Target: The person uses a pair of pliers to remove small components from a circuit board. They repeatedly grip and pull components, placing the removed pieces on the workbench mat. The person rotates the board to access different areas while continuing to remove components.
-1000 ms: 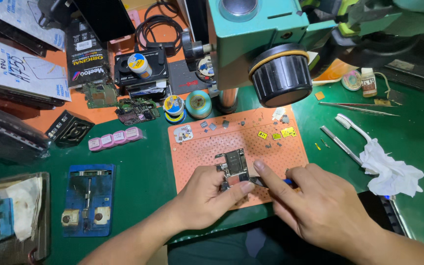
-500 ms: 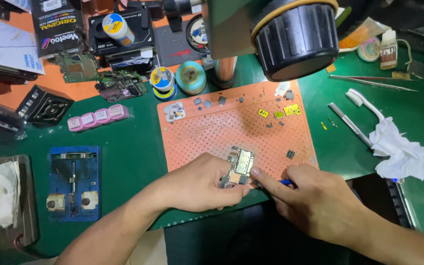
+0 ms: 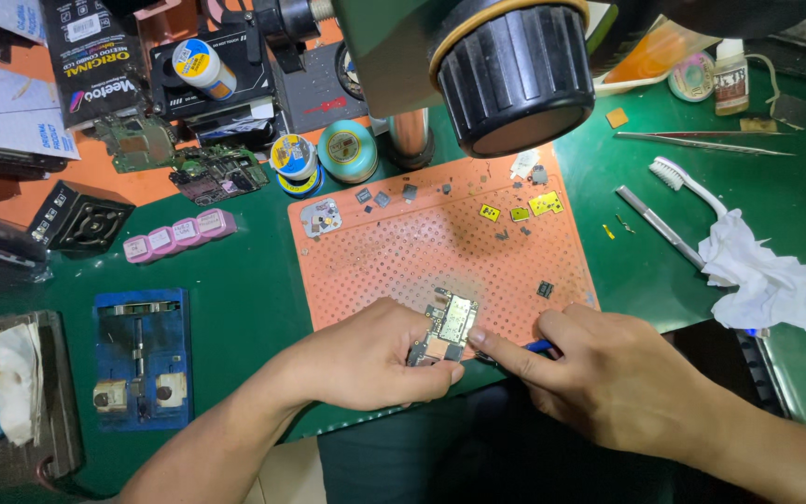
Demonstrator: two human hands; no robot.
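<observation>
Your left hand [image 3: 366,359] has its grip closed on the small circuit board [image 3: 448,327], pinned at the near edge of the orange perforated mat [image 3: 422,252] on the green tabletop [image 3: 254,280]. Your right hand [image 3: 608,383] appears to pinch a blue-handled tool [image 3: 538,346], forefinger touching the board's right edge

A small circuit board [image 3: 447,329] lies at the near edge of the orange perforated work mat [image 3: 440,252], tilted slightly so its long side runs away from the person. Its far half shows a pale metal shield and tiny components; its near half is darker with a copper-coloured patch. The near end is partly hidden. A thin blue-handled tool [image 3: 535,346] lies just right of the board, its tip pointing toward the board's near end, mostly covered.
</observation>
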